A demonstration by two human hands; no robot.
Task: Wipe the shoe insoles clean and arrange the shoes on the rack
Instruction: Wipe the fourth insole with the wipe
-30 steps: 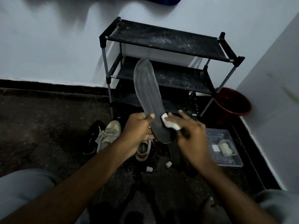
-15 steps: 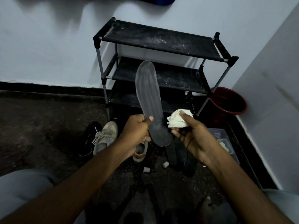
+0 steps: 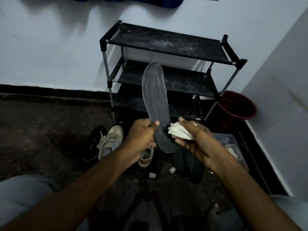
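Note:
A long grey insole [image 3: 155,97] stands upright in front of me, toe end up. My left hand [image 3: 141,135] grips it near the heel, thumb on its face. My right hand [image 3: 196,140] holds a crumpled white wipe [image 3: 178,131], palm turned up, just right of the insole's lower part. Behind stands a black three-shelf shoe rack [image 3: 168,45] with dusty, bare shelves. On the dark floor below lie a black shoe [image 3: 95,142], a beige sneaker [image 3: 110,140], another light sneaker [image 3: 146,155] partly hidden by my left hand, and dark shoes [image 3: 186,160] under my right wrist.
A red bucket [image 3: 236,105] sits in the corner right of the rack. A clear plastic box [image 3: 233,147] with wipes lies by the right wall. Two small white caps [image 3: 152,175] lie on the floor. My knees [image 3: 21,194] frame the bottom corners.
My right hand lifted the wipe off the insole's heel, turned palm up and now sits beside the insole. The left hand keeps hold of the insole.

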